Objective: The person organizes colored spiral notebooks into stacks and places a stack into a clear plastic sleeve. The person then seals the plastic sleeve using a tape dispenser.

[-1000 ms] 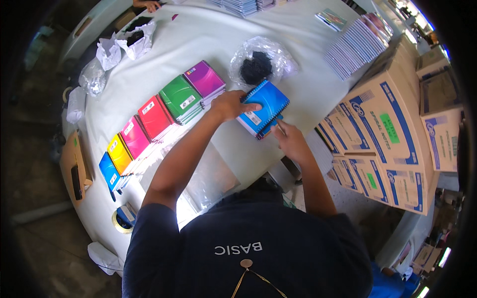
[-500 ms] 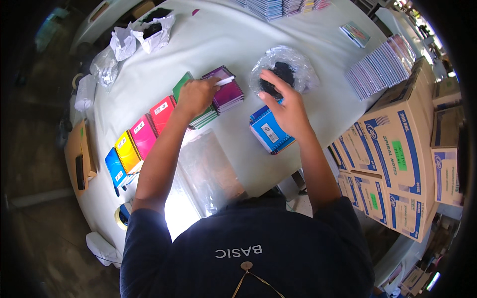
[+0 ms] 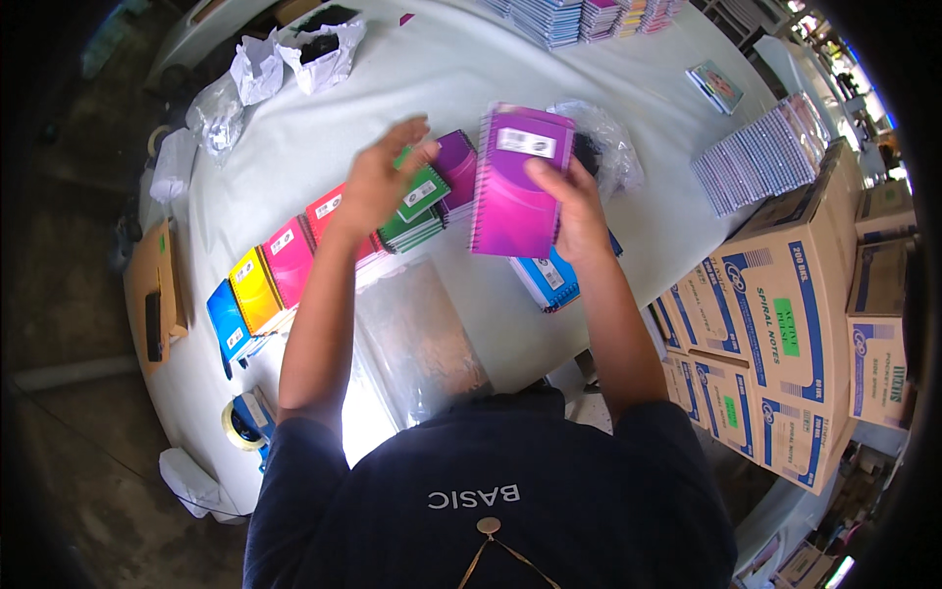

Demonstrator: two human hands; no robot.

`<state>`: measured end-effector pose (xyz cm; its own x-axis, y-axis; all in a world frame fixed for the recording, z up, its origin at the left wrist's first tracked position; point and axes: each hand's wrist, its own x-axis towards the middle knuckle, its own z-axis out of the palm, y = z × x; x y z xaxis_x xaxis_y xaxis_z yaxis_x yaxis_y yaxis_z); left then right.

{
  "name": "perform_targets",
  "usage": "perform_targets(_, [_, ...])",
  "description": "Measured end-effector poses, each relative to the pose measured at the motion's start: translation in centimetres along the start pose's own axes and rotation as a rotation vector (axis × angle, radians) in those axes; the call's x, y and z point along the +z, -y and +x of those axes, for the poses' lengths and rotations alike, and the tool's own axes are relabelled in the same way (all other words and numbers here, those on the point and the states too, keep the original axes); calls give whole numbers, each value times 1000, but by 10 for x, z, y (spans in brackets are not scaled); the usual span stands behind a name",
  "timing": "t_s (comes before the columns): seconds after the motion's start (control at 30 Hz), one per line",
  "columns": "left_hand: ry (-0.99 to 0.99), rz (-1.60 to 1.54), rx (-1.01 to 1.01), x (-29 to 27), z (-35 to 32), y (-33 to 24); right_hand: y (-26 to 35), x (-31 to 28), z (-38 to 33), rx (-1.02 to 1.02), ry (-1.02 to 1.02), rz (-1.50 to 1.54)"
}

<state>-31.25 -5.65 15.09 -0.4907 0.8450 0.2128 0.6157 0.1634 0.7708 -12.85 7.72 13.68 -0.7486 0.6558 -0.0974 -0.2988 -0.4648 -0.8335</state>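
Observation:
My right hand point(image 3: 579, 211) grips a purple spiral notebook point(image 3: 515, 211) by its right edge, thumb on the cover, raised above the table. My left hand point(image 3: 378, 182), slightly blurred, hovers over the green notebooks point(image 3: 422, 194) with fingers apart and nothing visible in them. Behind the green pile lies a stack of purple notebooks point(image 3: 456, 162). The row runs on to the left with red point(image 3: 324, 211), pink point(image 3: 287, 260), yellow point(image 3: 255, 294) and blue notebooks point(image 3: 228, 324). Below my right hand, another blue notebook pile point(image 3: 545, 280) is partly covered.
A clear plastic bag point(image 3: 618, 147) with something dark sits behind the raised notebook. Clear plastic sheets point(image 3: 422, 334) lie near my body. Notebook stacks point(image 3: 760, 152) stand at the right, beside cardboard boxes point(image 3: 775, 314). A tape roll point(image 3: 240, 427) is at the near left.
My right hand has taken hold of a purple notebook, now held up over the table. My left hand has drawn back from the purple stack, and the white-edged item there no longer shows.

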Motion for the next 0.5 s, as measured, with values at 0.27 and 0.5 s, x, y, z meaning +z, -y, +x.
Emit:
perform_targets(0.27, [42,654,52,57,-51,68,-18,-16,-32,236,105,319])
perform_targets(0.5, [-393,-33,-157,2,-61,13,-38,-6,-43,156,-15,263])
